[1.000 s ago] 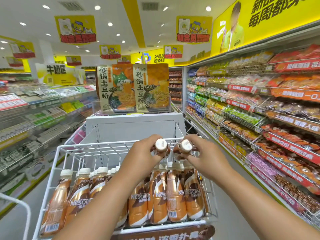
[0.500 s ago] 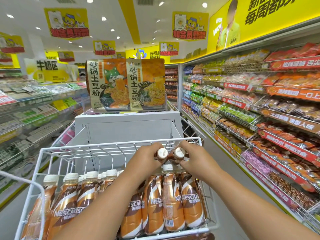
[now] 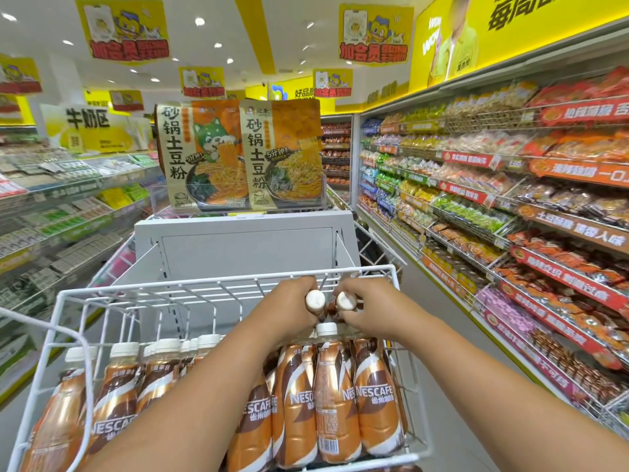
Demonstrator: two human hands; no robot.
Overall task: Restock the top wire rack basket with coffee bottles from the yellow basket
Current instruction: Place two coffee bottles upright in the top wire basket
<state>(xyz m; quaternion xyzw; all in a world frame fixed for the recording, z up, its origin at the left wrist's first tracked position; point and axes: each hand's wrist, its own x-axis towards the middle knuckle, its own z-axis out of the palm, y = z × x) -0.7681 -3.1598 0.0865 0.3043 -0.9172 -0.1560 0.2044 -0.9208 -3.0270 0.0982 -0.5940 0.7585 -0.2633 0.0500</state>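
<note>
The white wire rack basket (image 3: 218, 287) fills the lower middle, with several brown-and-orange Nescafe coffee bottles (image 3: 335, 400) standing along its front and left side. My left hand (image 3: 289, 311) grips one coffee bottle (image 3: 315, 301) by the neck, its white cap toward me. My right hand (image 3: 369, 308) grips a second coffee bottle (image 3: 345, 301) the same way. Both bottles are held side by side over the back right part of the basket, their bodies hidden behind my hands. The yellow basket is out of view.
A grey display unit (image 3: 245, 240) stands behind the basket, with two orange noodle packs (image 3: 238, 155) on top. Stocked snack shelves (image 3: 510, 206) line the right of the aisle, more shelves (image 3: 51, 212) the left. A white rail (image 3: 44, 325) curves in at lower left.
Both hands with their bottles have moved forward and down toward the back right of the basket. The view has tilted down and closer to the rack.
</note>
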